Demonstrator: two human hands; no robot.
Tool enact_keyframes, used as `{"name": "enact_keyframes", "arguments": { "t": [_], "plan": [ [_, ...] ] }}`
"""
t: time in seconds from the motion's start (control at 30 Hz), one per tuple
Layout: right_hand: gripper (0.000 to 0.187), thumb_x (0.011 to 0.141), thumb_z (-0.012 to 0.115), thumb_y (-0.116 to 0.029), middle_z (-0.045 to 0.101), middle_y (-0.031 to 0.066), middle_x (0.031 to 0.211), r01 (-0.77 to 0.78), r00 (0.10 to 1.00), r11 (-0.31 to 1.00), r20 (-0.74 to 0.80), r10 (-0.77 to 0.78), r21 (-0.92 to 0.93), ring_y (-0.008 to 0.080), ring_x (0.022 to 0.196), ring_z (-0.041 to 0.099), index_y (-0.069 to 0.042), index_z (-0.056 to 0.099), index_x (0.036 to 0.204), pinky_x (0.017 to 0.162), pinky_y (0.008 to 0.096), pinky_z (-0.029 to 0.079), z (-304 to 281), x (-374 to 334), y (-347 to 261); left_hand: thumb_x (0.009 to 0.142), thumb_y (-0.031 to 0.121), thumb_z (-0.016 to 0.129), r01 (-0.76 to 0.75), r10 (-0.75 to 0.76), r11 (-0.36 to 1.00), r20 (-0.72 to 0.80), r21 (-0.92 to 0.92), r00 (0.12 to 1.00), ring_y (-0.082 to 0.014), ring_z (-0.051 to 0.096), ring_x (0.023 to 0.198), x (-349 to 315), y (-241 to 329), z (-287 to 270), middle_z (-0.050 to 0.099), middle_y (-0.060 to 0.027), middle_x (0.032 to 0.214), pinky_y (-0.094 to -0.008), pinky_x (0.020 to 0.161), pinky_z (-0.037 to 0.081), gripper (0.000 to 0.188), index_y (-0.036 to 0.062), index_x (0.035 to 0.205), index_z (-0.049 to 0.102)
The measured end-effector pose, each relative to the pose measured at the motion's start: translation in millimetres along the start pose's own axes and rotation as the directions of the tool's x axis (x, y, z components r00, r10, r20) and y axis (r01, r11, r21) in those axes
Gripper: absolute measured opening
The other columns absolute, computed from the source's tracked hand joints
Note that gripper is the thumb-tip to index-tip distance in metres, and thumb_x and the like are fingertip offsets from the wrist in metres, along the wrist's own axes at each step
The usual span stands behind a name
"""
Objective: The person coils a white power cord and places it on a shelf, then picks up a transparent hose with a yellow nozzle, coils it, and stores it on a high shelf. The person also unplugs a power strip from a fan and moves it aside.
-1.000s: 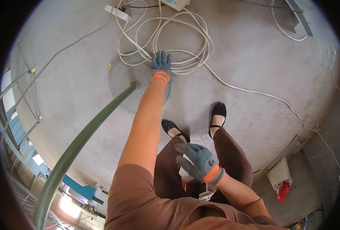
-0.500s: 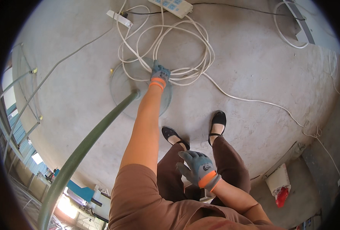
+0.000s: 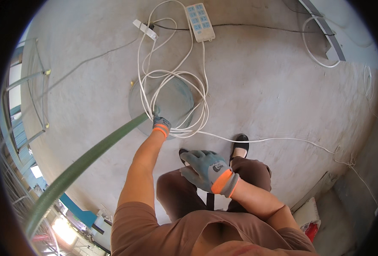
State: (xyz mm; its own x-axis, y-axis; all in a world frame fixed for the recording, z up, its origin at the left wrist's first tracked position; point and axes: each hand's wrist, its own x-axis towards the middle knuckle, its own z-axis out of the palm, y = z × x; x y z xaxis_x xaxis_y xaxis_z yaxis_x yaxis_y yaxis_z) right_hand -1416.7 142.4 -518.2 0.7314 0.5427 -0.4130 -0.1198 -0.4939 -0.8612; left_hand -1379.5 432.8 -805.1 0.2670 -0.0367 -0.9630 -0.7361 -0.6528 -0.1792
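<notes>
My left hand (image 3: 161, 123), in a grey-blue coated glove with an orange cuff, is closed around loops of white cable (image 3: 181, 135). It is right beside the foot of a green pole (image 3: 91, 155). The loops lie loosely over the pole's round grey-green base (image 3: 172, 94). One strand runs up to a white power strip (image 3: 201, 23) with blue sockets. My right hand (image 3: 204, 170), gloved the same way, hovers over my knees with its fingers stretched out and nothing in them.
A smaller white power strip (image 3: 144, 29) with a black plug lies at the far left. A dark cord (image 3: 257, 28) crosses the floor. More white cable trails to the right wall. A white bag (image 3: 305, 217) with red stands at lower right; a metal frame (image 3: 42, 100) is at left.
My left hand has drawn the cable loops nearer and slightly left, to the pole's foot. The large power strip has turned and come nearer. My right hand has risen, still open.
</notes>
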Motion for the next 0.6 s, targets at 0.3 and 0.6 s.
{"name": "enact_keyframes", "arguments": {
  "t": [0.3,0.6],
  "plan": [
    [0.035,0.093,0.061,-0.037,0.073,0.0131,0.109,0.002,0.987,0.991,-0.161,-0.023,-0.131,0.0302,0.100,0.069,-0.010,0.071,0.114,0.088,0.0402,0.053,-76.4,209.4,173.8,0.095,0.018,0.050,0.139,-0.110,0.986,-0.260,0.096,0.959,-0.0291,0.059,0.123,16.3,-8.9,19.8,0.075,-0.0064,0.105,-0.0568,0.116,0.017,0.028,0.0158,0.104,0.077],
    [0.090,0.078,0.078,-0.043,0.061,0.0226,0.124,-0.326,0.590,0.823,-0.580,0.562,0.466,0.0322,0.113,0.060,-0.002,0.036,0.145,0.091,0.0387,0.049,-46.7,422.1,349.9,0.096,0.017,0.050,0.165,-0.125,0.978,-0.277,0.127,0.953,-0.0238,0.057,0.121,-11.2,-43.2,-37.5,0.072,-0.0048,0.113,-0.0613,0.115,0.016,0.028,0.0149,0.112,0.073]
  ]
}}
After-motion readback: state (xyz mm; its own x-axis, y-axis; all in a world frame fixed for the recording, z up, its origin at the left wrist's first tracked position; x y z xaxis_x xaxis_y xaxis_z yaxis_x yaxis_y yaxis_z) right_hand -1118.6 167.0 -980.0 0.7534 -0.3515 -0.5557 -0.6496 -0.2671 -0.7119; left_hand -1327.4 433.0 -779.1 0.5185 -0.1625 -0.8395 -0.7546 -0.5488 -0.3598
